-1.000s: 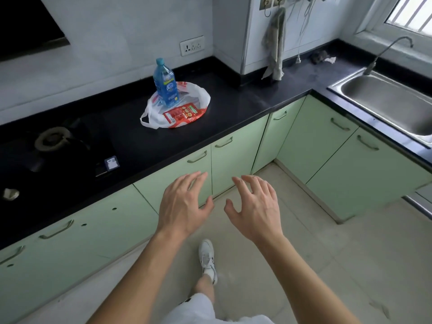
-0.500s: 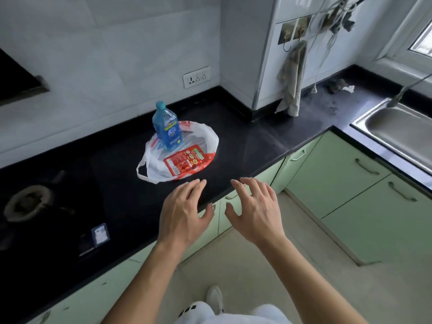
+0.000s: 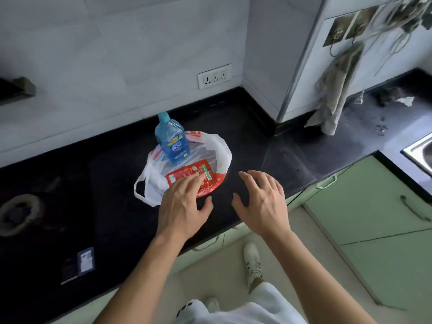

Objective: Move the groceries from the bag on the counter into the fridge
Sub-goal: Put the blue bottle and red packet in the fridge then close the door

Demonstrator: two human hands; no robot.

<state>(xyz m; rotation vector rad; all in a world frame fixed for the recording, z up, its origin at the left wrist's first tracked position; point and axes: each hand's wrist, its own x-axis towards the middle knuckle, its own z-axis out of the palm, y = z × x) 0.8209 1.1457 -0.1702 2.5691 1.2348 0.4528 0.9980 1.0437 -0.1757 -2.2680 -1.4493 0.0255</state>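
A white plastic bag point(image 3: 219, 150) lies flattened on the black counter point(image 3: 117, 206). A blue drink bottle point(image 3: 174, 143) with a light blue cap stands upright on the bag's far side. In front of it lies a flat red food packet point(image 3: 187, 175). My left hand point(image 3: 184, 206) hovers over the packet's near edge, fingers spread, and covers part of it. My right hand point(image 3: 261, 202) is open above the counter just right of the bag, holding nothing. The fridge is out of sight.
A gas burner point(image 3: 18, 213) sits at the counter's left and a small dark packet point(image 3: 81, 263) lies near the front edge. A cloth point(image 3: 334, 90) hangs by the corner pillar. The sink point(image 3: 418, 150) is at far right. Green cabinets point(image 3: 374, 206) line the floor.
I have stepped closer to the counter, so the bag looms larger. Both hands moved forward: the left now reaches over the red packet, the right is beside the bag.
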